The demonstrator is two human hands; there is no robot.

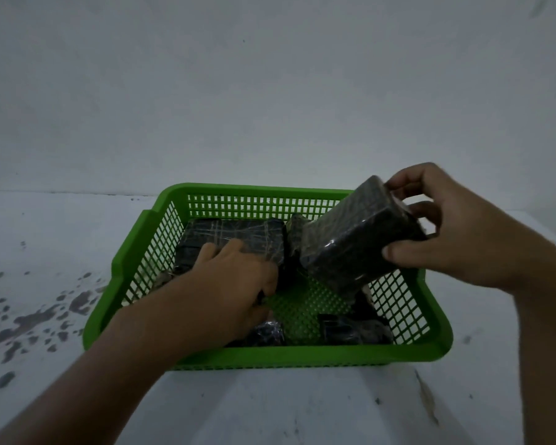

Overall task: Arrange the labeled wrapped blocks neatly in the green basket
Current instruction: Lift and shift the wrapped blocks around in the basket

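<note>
Setting: stained white floor [39,303], bare wall.
Basket: green basket [270,356], wrapped blocks scattered inside.
Left hand [228,284]: flat on the ten-o'clock block [225,234].
Right hand [456,226]: gripping a tilted block [353,239] at two o'clock.
Progress: mid-arrangement, floor patch bare.

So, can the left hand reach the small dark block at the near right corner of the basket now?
Probably yes. The left hand is low inside the green basket, and only bare floor separates it from that block. The raised block sits higher.

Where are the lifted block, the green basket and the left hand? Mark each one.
lifted block [353,239], head view, on its broad wrapped face.
green basket [302,356], head view, on its near rim.
left hand [235,284], head view, on the back of the hand.
</note>
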